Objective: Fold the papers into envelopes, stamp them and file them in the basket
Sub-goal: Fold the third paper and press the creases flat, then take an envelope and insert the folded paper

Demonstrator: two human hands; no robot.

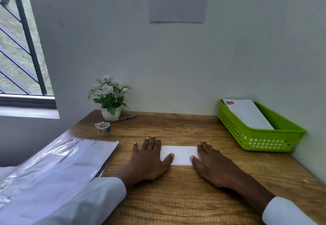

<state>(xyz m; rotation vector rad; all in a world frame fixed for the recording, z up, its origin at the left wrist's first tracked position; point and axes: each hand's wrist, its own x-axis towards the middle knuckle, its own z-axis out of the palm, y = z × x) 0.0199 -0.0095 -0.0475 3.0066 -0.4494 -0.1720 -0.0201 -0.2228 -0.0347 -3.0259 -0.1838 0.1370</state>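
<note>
A folded white paper (180,154) lies flat on the wooden desk (176,198) in front of me. My left hand (150,157) presses flat on its left end, fingers spread, thumb on the sheet. My right hand (211,163) lies flat on its right end in the same way. Neither hand grips anything. At the back right stands a green basket (261,140) holding a white envelope (247,113) with a stamp on its corner. A roll of stamp tape (104,127) sits at the back left.
A stack of white sheets in clear plastic wrap (58,163) lies along the desk's left side. A potted white flower (111,101) and a pen (125,118) stand near the back wall. A window (17,48) is at far left.
</note>
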